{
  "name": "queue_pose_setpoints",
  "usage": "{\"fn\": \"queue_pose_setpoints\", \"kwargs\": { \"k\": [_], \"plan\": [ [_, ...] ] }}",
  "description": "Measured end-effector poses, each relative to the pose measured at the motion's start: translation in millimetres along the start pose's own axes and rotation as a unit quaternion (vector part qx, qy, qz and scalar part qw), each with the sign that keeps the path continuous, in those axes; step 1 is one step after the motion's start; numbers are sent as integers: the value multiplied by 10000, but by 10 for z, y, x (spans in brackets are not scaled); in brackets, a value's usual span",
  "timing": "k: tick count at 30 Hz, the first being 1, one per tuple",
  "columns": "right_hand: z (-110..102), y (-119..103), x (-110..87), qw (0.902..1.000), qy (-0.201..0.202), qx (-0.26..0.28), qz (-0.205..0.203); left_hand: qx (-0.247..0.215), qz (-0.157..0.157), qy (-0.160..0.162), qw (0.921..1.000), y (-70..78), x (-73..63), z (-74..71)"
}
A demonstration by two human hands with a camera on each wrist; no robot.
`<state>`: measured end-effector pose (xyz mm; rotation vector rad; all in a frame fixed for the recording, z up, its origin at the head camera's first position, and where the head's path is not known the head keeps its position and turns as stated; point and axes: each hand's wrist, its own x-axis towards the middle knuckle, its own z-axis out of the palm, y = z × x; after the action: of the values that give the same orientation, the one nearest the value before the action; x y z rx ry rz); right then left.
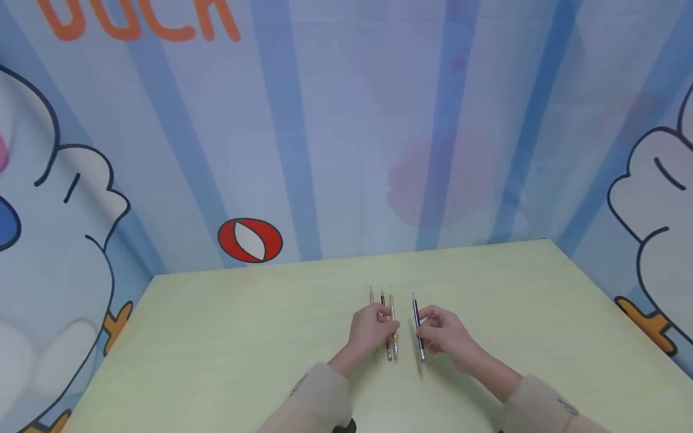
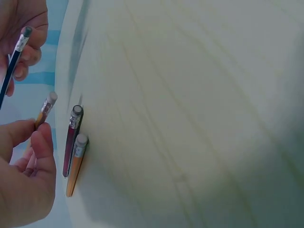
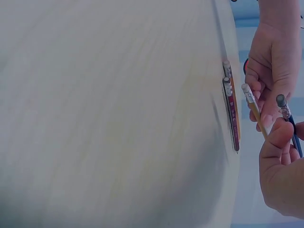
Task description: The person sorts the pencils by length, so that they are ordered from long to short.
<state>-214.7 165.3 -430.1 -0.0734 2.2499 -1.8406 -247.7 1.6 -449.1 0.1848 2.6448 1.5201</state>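
Observation:
My left hand (image 1: 369, 331) pinches a yellow pencil (image 1: 394, 343) with a white eraser, clear of the table in the left wrist view. Between the thumb and fingers of my right hand (image 1: 448, 338) is a dark blue pencil (image 1: 418, 325), its grey eraser end toward me. Two pencils lie side by side on the table beneath the left hand: a dark red pencil (image 2: 72, 142) and an orange-yellow pencil (image 2: 76, 173). The left hand covers their middles in the head view. A small gap separates the two held pencils.
The pale yellow-green table (image 1: 227, 337) extends to both sides of the hands. Behind it hangs a blue striped backdrop (image 1: 346, 150) with cartoon figures, meeting the table's back edge.

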Motion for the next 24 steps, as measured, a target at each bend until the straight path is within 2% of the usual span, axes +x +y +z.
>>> {"fn": "queue_pose_setpoints", "kwargs": {
  "k": [4, 7, 13, 18, 24],
  "plan": [
    [-28, 23, -2, 10000, 55, 62, 3, 62, -140, -21, 9999, 44, 19, 65],
    [-48, 35, 1, 9999, 90, 106, 2, 151, -96, -37, 9998, 75, 17, 95],
    [-80, 52, 14, 9998, 92, 173, -5, 602, 363, -79, 9975, 87, 23, 142],
    [-97, 63, 14, 9998, 69, 173, -34, 1098, 674, -127, 9916, 72, 56, 175],
    [-111, 76, 14, 9996, 100, 242, -56, 1808, 725, -90, 9808, 71, 82, 203]
  ]
}}
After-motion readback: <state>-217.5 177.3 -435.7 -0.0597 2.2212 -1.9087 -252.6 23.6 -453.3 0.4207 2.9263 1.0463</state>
